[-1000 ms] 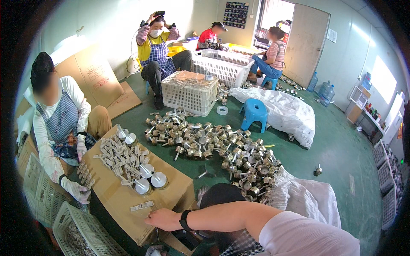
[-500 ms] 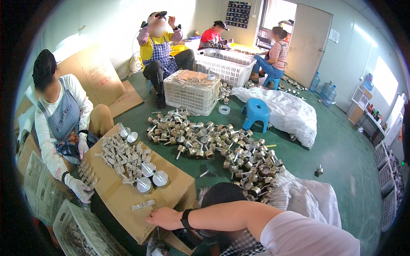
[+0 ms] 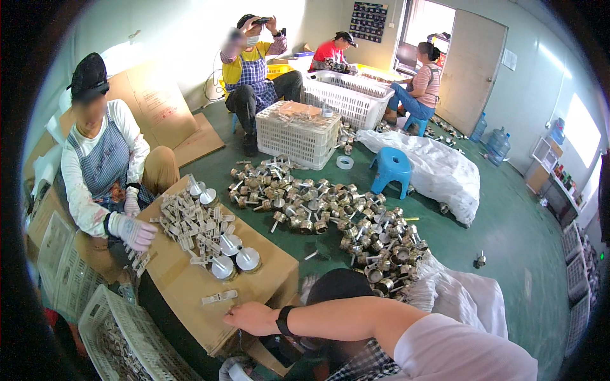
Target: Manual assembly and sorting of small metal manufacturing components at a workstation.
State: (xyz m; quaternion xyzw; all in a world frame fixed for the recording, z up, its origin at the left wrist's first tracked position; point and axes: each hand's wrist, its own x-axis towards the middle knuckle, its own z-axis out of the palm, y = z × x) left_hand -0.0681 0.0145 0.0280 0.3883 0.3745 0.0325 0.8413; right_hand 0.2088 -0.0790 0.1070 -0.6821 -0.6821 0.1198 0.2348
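Observation:
My right hand [image 3: 251,318] comes in from the lower right, a dark band on its wrist. It rests at the front edge of the cardboard box [image 3: 170,291], its fingers curled on the top. Whatever they hold, if anything, is hidden. Just beyond the fingertips lies a single pale, flat, slotted plastic piece [image 3: 219,297]. Farther back on the box is a heap of similar plastic pieces [image 3: 190,222], beside several round pieces with white disc tops and stems [image 3: 248,258]. My left hand is out of view.
A co-worker with a gloved hand [image 3: 135,232] sits left, by crates [image 3: 114,301]. Below my forearm is another person's dark cap [image 3: 340,286]. Metal cups with stems [image 3: 318,206] cover the green floor beyond, near a blue stool [image 3: 390,171]. Three people sit farther back.
The view has shifted, moving the scene slightly right. The left co-worker's gloved hand has risen from the row of pieces beside the box. My right hand stays at the box edge.

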